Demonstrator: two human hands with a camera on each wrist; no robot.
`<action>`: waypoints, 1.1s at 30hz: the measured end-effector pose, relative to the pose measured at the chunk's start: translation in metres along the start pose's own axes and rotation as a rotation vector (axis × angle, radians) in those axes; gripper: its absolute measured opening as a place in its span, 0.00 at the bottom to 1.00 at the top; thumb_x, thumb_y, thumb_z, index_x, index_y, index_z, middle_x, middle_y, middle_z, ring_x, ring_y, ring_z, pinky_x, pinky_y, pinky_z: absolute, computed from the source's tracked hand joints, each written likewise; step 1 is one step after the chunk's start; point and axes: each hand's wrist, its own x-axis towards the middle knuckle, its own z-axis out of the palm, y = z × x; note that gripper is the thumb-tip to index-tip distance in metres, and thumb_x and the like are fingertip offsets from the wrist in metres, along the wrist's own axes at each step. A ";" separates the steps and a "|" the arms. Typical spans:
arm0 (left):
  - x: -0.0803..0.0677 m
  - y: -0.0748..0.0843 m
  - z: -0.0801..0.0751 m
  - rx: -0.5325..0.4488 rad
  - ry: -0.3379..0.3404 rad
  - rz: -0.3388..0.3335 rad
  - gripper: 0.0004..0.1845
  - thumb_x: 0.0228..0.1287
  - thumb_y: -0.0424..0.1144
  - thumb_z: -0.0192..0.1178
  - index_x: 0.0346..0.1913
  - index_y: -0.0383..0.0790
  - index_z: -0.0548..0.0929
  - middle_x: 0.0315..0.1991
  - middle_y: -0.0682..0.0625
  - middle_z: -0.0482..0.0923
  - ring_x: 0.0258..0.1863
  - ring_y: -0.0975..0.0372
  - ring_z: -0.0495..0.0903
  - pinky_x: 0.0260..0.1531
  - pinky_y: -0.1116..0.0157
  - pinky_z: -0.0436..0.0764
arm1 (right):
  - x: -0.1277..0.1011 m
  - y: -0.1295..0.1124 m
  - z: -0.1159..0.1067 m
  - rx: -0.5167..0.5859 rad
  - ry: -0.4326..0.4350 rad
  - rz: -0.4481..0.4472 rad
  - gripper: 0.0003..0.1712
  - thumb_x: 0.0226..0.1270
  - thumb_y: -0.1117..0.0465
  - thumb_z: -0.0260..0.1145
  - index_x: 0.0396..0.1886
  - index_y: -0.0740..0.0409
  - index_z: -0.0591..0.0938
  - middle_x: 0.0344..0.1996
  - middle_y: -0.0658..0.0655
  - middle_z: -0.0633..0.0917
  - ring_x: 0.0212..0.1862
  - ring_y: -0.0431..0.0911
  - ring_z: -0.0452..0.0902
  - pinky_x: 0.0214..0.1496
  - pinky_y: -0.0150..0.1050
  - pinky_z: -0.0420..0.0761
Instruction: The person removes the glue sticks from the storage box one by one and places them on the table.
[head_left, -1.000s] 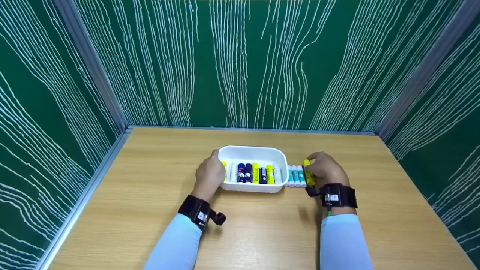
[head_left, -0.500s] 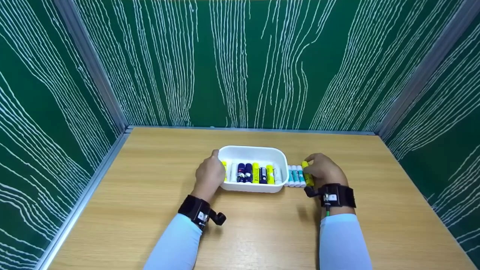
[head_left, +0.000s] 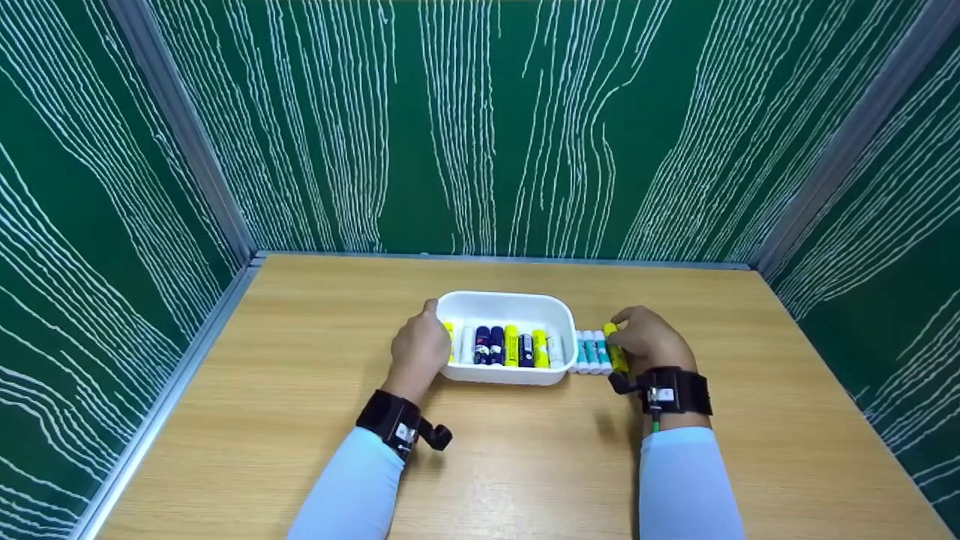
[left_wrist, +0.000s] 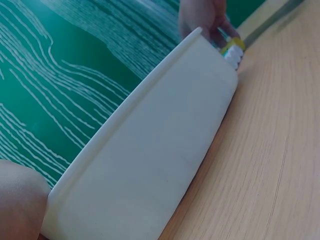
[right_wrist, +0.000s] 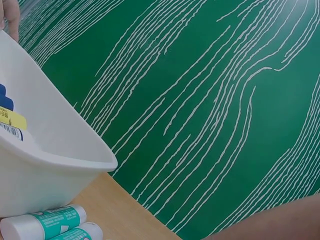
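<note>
My left hand grips the left end of a white plastic tub on the table. Inside it lies a row of glue sticks, some yellow, some dark blue, some white. Against the tub's right end, three white-and-teal glue sticks lie side by side on the table. Just right of them my right hand holds a yellow glue stick between thumb and fingers, parallel to that row. The right wrist view shows the tub's corner and two teal-labelled sticks, the yellow one out of frame.
The wooden table is bounded by green panels with wavy white lines at the back and both sides. A metal strip runs along its left edge. Both wrists wear black camera straps.
Since the earliest frame, my right hand has shifted slightly left, bringing the yellow glue stick up against the teal ones. My left hand and the tub have stayed put.
</note>
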 end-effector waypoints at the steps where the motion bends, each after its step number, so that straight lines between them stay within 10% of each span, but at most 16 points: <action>1: 0.000 0.000 0.000 0.000 0.002 0.002 0.30 0.81 0.37 0.43 0.82 0.44 0.63 0.55 0.38 0.88 0.36 0.54 0.85 0.32 0.57 0.84 | 0.000 0.000 0.000 -0.004 0.002 0.007 0.33 0.78 0.63 0.62 0.79 0.60 0.65 0.71 0.68 0.71 0.62 0.61 0.74 0.56 0.49 0.84; 33: 0.000 0.000 0.002 0.014 0.027 0.026 0.29 0.79 0.36 0.45 0.80 0.42 0.65 0.54 0.38 0.88 0.42 0.51 0.89 0.38 0.51 0.87 | -0.004 0.000 -0.003 -0.060 0.051 -0.015 0.37 0.79 0.56 0.63 0.81 0.62 0.63 0.76 0.71 0.68 0.68 0.63 0.69 0.71 0.64 0.74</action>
